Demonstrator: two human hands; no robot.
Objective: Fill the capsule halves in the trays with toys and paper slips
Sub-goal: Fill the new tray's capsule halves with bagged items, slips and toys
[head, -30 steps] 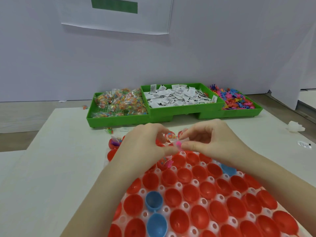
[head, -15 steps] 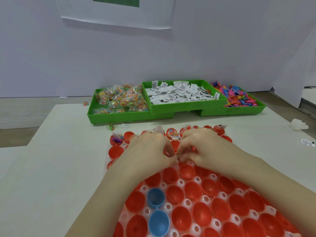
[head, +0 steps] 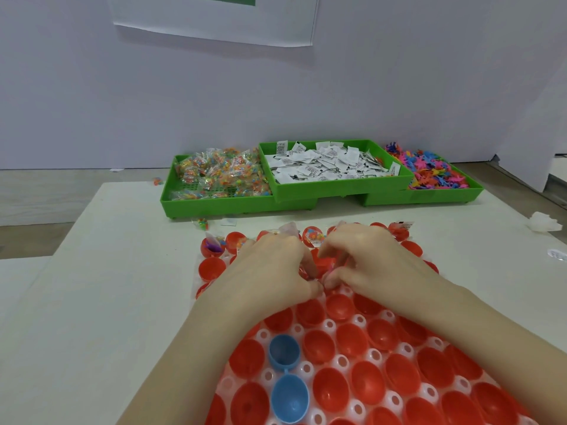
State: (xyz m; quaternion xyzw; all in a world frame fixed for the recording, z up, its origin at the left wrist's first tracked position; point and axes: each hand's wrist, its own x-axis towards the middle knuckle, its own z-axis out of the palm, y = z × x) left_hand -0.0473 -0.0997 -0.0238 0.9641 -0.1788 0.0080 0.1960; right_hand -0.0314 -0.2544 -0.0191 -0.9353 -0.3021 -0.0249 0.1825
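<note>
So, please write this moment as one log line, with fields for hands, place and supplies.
hands: left hand and right hand both low, fingers curled together | place: far rows of capsule tray | held item: hidden | supplies: three green bins stocked

Wall (head: 153,102): plain pale lilac-white, evenly lit.
Poster (head: 214,23): white sheet with green block, at 12 o'clock.
Table (head: 92,302): cream top.
Floor (head: 61,191): wood-look, at 9 o'clock.

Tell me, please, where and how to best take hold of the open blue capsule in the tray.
Pinch the rim of one cup of the blue capsule from above. Both cups lie mouth-up, joined by a thin hinge, and red halves crowd their sides, so probably only the top is free.
</note>
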